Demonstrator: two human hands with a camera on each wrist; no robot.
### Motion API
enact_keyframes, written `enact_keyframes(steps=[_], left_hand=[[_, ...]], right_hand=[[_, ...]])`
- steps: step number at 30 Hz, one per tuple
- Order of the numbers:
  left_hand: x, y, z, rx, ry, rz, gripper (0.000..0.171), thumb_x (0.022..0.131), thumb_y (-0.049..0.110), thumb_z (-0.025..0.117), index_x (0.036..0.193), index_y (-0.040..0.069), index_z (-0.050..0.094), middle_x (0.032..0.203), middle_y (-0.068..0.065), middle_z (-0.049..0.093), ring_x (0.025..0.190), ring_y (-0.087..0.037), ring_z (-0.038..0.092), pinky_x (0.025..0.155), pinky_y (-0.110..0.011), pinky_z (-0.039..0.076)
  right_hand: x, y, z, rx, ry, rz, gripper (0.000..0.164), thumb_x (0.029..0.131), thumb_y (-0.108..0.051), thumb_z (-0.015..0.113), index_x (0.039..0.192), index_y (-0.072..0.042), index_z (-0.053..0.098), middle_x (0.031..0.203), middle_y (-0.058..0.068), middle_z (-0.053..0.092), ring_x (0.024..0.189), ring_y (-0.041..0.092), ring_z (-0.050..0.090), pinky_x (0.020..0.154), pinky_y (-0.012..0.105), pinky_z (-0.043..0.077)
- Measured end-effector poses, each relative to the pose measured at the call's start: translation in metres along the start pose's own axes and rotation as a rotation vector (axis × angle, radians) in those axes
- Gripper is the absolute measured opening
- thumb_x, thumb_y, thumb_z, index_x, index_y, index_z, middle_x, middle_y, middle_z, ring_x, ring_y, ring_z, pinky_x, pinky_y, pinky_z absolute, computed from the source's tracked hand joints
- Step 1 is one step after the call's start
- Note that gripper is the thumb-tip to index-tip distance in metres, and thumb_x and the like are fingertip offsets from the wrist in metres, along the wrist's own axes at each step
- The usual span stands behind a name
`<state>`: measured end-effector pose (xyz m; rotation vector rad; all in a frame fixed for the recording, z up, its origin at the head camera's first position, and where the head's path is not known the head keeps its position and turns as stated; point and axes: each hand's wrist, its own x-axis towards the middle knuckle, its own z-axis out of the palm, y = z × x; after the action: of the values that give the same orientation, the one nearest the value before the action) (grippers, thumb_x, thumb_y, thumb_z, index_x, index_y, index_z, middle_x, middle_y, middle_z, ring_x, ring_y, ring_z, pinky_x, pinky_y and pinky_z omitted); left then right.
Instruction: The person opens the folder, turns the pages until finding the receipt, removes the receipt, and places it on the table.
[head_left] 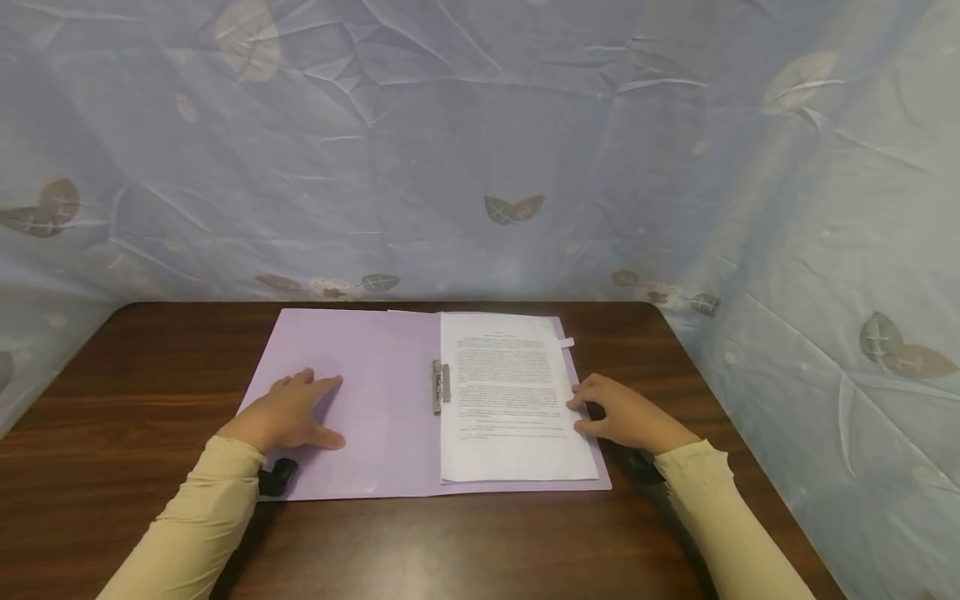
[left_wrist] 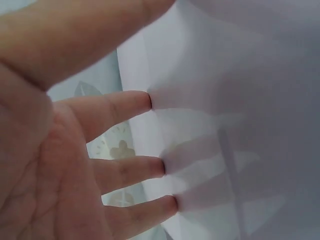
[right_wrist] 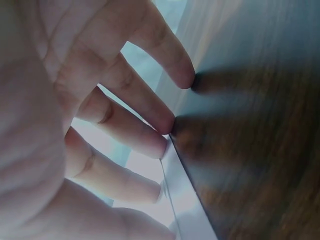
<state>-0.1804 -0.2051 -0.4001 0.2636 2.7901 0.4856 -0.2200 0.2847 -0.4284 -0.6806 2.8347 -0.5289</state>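
Note:
A pale purple folder [head_left: 386,375] lies spread flat on the dark wooden table [head_left: 345,546]. My left hand [head_left: 288,415] rests on its left cover with the fingers spread and nothing in them. In the left wrist view those fingertips [left_wrist: 159,166] touch the smooth purple surface. On the right side lies a stack of printed sheets [head_left: 510,454], beside a metal clip [head_left: 437,387] near the spine. My right hand [head_left: 626,414] is at the right edge of the sheets, fingers slightly bent. The right wrist view shows its fingertips [right_wrist: 159,145] along the folder's edge [right_wrist: 192,210], some on the table.
A small white tab [head_left: 566,342] sticks out past the folder's upper right edge. A bluish curtain [head_left: 450,167] with leaf prints hangs behind the table, and more of it runs along the right side. Black straps [head_left: 278,477] circle the wrists.

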Motion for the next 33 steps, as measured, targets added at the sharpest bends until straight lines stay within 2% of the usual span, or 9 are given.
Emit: enact_keyframes(steps=[7,15,19,23,27,33], left_hand=[[0.001,0.001,-0.001,0.014,-0.013,0.003,0.104,0.073,0.046,0.091,0.152,-0.003,0.045,0.152,-0.048,0.028,0.138,-0.071,0.025,0.103,-0.081,0.031],[0.000,0.002,-0.001,0.006,-0.015,-0.001,0.104,0.073,0.045,0.092,0.151,-0.004,0.045,0.152,-0.048,0.027,0.138,-0.072,0.024,0.103,-0.081,0.030],[0.000,0.002,-0.001,0.007,-0.019,-0.002,0.104,0.073,0.045,0.091,0.151,-0.005,0.044,0.152,-0.048,0.027,0.138,-0.072,0.024,0.103,-0.081,0.030],[0.000,0.000,-0.001,0.009,-0.022,0.004,0.104,0.073,0.046,0.091,0.152,-0.005,0.044,0.152,-0.049,0.026,0.137,-0.073,0.023,0.103,-0.081,0.030],[0.001,-0.002,-0.002,0.013,-0.014,0.010,0.104,0.073,0.046,0.091,0.152,-0.005,0.044,0.151,-0.049,0.027,0.136,-0.074,0.024,0.102,-0.082,0.031],[0.001,-0.001,-0.001,0.004,-0.025,0.010,0.106,0.073,0.046,0.091,0.152,-0.005,0.043,0.151,-0.049,0.027,0.136,-0.074,0.024,0.102,-0.082,0.031]], right_hand=[[-0.003,0.000,0.000,0.020,0.007,-0.007,0.029,0.088,-0.015,0.082,0.116,-0.010,0.075,0.129,0.011,0.064,0.121,0.032,0.061,0.106,0.055,0.048],[-0.005,-0.008,-0.001,-0.023,0.029,-0.005,0.027,0.092,-0.019,0.078,0.118,-0.010,0.074,0.129,0.010,0.066,0.121,0.030,0.062,0.106,0.053,0.049],[0.000,-0.013,-0.005,-0.084,0.063,0.026,0.037,0.095,-0.023,0.074,0.128,-0.007,0.069,0.132,0.012,0.066,0.123,0.031,0.062,0.105,0.053,0.049],[0.012,-0.017,-0.012,-0.114,0.121,0.068,0.050,0.097,-0.024,0.071,0.141,-0.004,0.060,0.139,0.016,0.061,0.127,0.033,0.061,0.106,0.055,0.048],[0.034,-0.022,-0.020,-0.084,0.172,0.079,0.047,0.100,-0.023,0.067,0.142,-0.003,0.060,0.139,0.018,0.060,0.128,0.035,0.059,0.108,0.055,0.046],[0.070,-0.030,-0.028,-0.039,0.152,0.108,0.043,0.102,-0.021,0.062,0.140,-0.001,0.060,0.137,0.022,0.060,0.123,0.037,0.060,0.107,0.054,0.046]])
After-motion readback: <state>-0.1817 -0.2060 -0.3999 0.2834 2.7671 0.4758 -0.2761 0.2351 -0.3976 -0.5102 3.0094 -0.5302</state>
